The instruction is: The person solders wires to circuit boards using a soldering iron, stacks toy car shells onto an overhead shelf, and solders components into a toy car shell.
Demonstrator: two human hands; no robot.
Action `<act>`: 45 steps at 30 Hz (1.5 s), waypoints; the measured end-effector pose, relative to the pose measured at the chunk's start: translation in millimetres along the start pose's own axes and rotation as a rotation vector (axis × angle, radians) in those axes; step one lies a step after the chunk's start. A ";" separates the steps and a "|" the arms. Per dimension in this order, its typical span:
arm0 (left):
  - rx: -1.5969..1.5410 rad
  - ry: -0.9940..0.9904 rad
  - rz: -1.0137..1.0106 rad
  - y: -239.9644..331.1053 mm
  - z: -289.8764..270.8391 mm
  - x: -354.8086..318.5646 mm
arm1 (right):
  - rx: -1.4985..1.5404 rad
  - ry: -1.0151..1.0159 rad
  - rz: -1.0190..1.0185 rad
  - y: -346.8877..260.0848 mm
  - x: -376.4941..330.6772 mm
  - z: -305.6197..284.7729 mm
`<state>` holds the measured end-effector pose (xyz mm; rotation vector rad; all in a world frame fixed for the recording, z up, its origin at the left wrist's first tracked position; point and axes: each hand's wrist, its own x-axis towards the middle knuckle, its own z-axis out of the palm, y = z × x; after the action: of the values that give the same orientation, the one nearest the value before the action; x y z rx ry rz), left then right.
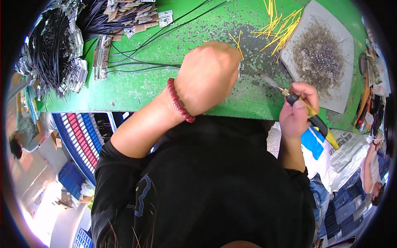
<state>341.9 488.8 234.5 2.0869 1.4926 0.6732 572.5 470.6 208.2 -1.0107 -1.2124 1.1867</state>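
Beyond the near edge of the bench, I record a cluttered room: a blue rack (82, 140) below at left, a person (29, 132) at the far left and another at the far right. The green worktop (140, 93) is scuffed and stained; small parts could be lost against it. Upon it, a grey board (331, 101) bears dark residue, which a careless brush could spread. Dark cables (161, 64) run across to the left hand (211, 70), knuckles up; its fingers are hidden, so I cannot tell its grip. A snagged cable could pull work askew. The right hand (300, 103) grasps a soldering-type tool (318, 124), tip pointing leftward, apart from the left hand; a slip, if hot, risks burns. Yellow sticks (285, 35) nearby could scatter if knocked.
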 end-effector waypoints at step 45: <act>0.156 -0.014 0.010 12.0 -1.0 0.0 | -0.076 -0.130 -0.030 4.3 -0.9 0.7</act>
<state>349.8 485.4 243.0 2.2108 1.5727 0.5612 571.3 470.2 203.9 -0.9802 -1.3792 1.2055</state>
